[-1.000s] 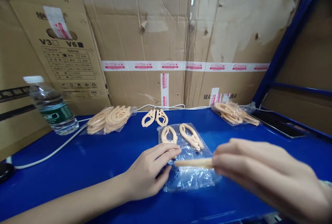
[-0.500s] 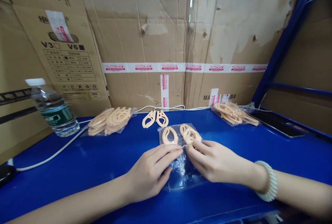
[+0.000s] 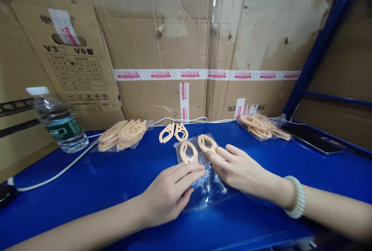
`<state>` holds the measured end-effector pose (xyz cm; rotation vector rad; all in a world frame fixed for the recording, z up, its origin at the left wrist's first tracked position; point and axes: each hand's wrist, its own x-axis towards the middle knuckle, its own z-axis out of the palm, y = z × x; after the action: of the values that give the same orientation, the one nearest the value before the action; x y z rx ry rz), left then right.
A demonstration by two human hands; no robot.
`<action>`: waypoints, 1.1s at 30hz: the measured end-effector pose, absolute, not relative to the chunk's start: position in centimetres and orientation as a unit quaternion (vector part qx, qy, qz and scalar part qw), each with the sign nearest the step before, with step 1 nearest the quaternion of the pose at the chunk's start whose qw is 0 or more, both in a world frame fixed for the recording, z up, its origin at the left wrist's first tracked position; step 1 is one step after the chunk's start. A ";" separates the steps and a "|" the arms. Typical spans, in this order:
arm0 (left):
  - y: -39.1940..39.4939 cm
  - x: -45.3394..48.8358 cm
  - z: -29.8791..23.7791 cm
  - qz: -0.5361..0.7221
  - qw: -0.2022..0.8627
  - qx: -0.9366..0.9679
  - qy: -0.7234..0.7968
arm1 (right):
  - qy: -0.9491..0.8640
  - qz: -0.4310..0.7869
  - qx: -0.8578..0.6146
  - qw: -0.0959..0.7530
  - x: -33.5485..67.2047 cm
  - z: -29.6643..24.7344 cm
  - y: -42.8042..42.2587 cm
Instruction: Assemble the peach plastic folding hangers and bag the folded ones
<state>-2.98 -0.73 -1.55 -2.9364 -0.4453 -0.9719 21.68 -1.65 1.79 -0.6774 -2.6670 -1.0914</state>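
Observation:
A clear plastic bag (image 3: 207, 193) lies on the blue table in front of me, with beige folded travel hangers at its far end. My left hand (image 3: 171, 191) is closed over the near end of the left folded hanger (image 3: 188, 151), with fingers pressed together on it and the bag. My right hand (image 3: 242, 167) pinches the right folded hanger (image 3: 205, 142), whose near end is hidden by the fingers. Just beyond the bag, two loose wing-shaped hanger pieces (image 3: 174, 132) lie side by side.
Bagged hangers lie in a left pile (image 3: 123, 134) and a right pile (image 3: 260, 127). A water bottle (image 3: 59, 123) stands at left, a white cable (image 3: 55, 175) near it. A phone-like dark slab (image 3: 312, 138) lies right. Cardboard (image 3: 162, 49) walls the back.
My right hand has moved slightly up and right. The right-hand hanger, which showed overlapping loops, now shows one main loop tilted left. The bag's far edge has shifted a little left and away.

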 end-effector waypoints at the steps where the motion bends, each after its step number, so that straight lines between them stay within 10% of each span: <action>1: -0.7 -3.0 -1.6 -0.311 0.007 -0.939 -0.144 | -0.913 -0.327 -0.225 0.098 21.6 2.3 -1.5; 6: -0.6 -2.9 -1.5 -0.319 0.007 -0.936 -0.150 | -0.934 -0.098 -0.245 0.239 21.0 5.6 2.0; 18: -0.5 -3.1 -1.7 -0.311 -0.005 -0.940 -0.141 | -0.961 -0.109 -0.254 0.024 14.7 2.5 18.3; 33: -0.2 -3.4 -2.1 -0.321 -0.029 -0.937 -0.137 | -0.921 -0.096 -0.368 0.080 23.1 5.3 11.8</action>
<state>-3.39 -0.16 -2.12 -2.9989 -0.4377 -1.0291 23.09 11.80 5.31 -1.1017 -2.7558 -0.2861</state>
